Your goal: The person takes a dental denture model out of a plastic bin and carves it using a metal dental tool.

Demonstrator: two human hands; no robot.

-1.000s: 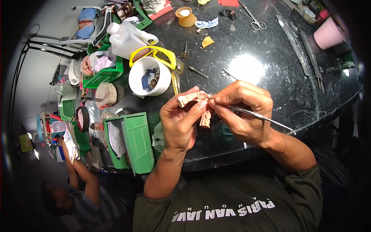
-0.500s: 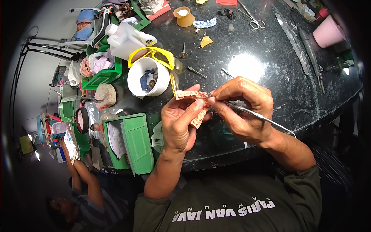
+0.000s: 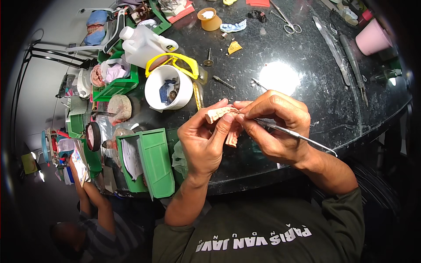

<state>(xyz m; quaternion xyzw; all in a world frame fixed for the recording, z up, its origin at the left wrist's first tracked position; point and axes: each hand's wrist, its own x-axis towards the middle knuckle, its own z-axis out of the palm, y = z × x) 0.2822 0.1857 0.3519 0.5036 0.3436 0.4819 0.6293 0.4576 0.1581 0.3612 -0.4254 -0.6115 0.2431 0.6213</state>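
Observation:
Between the thumb and fingers of my left hand [image 3: 202, 142] is a tan, U-shaped dental arch model [image 3: 215, 115] with a row of teeth, tilted so that one end points left and the other toward me. My right hand [image 3: 278, 125] pinches a thin metal dental hand tool [image 3: 289, 132] with a knurled grip and a hooked rear end. Its front tip meets the front curve of the model, beside my left thumb; my fingertips partly hide the contact.
Left of my hands stand a white tub [image 3: 169, 87], yellow safety glasses [image 3: 175, 61] and a green bin [image 3: 155, 162]. Scissors [image 3: 290, 24], a rotary handpiece [image 3: 353, 61] and a pink cup [image 3: 373, 36] lie farther off. Another person's arm [image 3: 103, 208] shows at lower left.
My left hand has turned the dental arch model, so its tooth side faces differently and its lower end sits farther right. My right hand keeps its grip on the tool, nearly still.

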